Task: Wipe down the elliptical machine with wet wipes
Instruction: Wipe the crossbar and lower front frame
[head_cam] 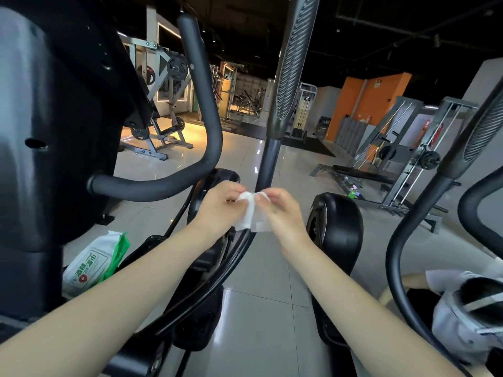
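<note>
A white wet wipe (253,213) hangs between my two hands in the middle of the view. My left hand (217,205) pinches its upper left edge and my right hand (280,210) pinches its upper right edge. Both hands are just in front of the black moving handlebar post (268,161) of the elliptical machine, below its ribbed grip (294,58). The curved fixed handle (201,118) bends round at the left. The machine's dark console body (54,118) fills the left side. A green and white pack of wet wipes (92,262) lies below the console.
A second elliptical's handle (424,213) rises at the right. A person in white (462,308) crouches at the lower right. Weight machines (402,159) and racks stand on the pale tiled floor (258,308) behind.
</note>
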